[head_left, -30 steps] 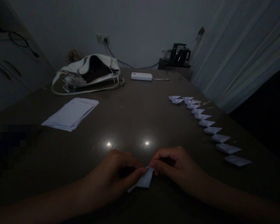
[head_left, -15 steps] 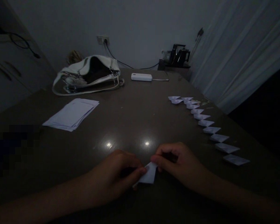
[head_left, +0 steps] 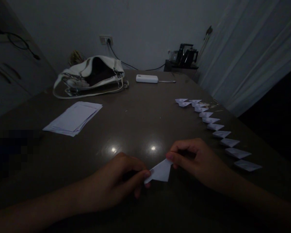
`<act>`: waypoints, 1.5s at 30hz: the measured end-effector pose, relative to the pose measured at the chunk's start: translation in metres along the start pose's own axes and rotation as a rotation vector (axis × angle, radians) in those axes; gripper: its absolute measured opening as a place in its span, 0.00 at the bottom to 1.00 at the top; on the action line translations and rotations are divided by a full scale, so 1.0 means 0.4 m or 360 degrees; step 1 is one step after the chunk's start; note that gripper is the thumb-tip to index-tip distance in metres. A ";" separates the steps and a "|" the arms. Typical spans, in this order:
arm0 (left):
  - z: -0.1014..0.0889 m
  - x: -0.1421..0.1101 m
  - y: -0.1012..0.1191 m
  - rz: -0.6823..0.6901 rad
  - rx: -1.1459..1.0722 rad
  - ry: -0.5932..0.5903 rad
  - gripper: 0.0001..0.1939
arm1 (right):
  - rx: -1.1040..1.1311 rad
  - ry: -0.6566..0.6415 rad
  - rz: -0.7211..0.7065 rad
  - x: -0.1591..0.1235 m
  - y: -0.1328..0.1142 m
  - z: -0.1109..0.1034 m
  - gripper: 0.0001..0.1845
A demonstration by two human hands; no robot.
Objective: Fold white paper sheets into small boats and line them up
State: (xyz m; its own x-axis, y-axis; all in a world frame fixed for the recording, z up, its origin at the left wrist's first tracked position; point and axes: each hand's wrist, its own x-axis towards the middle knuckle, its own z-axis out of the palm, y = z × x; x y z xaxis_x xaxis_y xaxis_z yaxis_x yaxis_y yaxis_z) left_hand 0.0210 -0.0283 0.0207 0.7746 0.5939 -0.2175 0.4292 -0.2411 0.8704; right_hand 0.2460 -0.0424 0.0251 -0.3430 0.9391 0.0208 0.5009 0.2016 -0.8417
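A small piece of folded white paper (head_left: 161, 171) is stretched between my two hands, above the near part of the dark table (head_left: 145, 119). My left hand (head_left: 126, 181) pinches its left corner between thumb and fingers. At the upper right corner, my right hand (head_left: 191, 158) grips it between thumb and forefinger. The paper slants up to the right, with a wide flap hanging below its top edge. Along the table's right side runs a row of folded paper boats (head_left: 221, 134), several of them, apart from my hands.
A stack of white paper sheets (head_left: 74, 118) lies at the left. Behind it rests an open white handbag (head_left: 92, 76). A white power bank (head_left: 146, 78) with a short cable sits at the far edge. A black kettle (head_left: 189, 56) stands beyond, and a pale curtain (head_left: 244, 55) hangs at right.
Both hands have moved slightly apart, the right one up and to the right. More of the folded paper shows between them, pulled out wider.
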 end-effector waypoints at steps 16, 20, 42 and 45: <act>0.022 0.003 -0.020 0.0484 0.0663 0.0106 0.13 | -0.0078 -0.0153 -0.0179 -0.016 0.006 0.083 0.10; 0.021 0.003 -0.030 0.0575 0.0598 0.0115 0.14 | -0.0131 -0.0328 -0.0252 -0.003 0.019 0.090 0.20; 0.005 0.051 -0.077 0.0313 0.1370 0.0747 0.14 | 0.0069 0.0152 -0.0215 0.062 0.077 0.052 0.27; 0.009 0.051 -0.075 0.0280 0.1380 0.0798 0.15 | 0.0132 0.0274 -0.0211 0.066 0.082 0.059 0.27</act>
State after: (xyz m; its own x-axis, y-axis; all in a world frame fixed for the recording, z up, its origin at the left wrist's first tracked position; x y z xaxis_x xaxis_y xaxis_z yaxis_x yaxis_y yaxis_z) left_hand 0.0255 -0.0119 -0.0115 0.6607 0.7017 0.2666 0.6712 -0.7113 0.2088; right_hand 0.2348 -0.0177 -0.0148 -0.2571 0.9410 0.2200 0.3909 0.3095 -0.8669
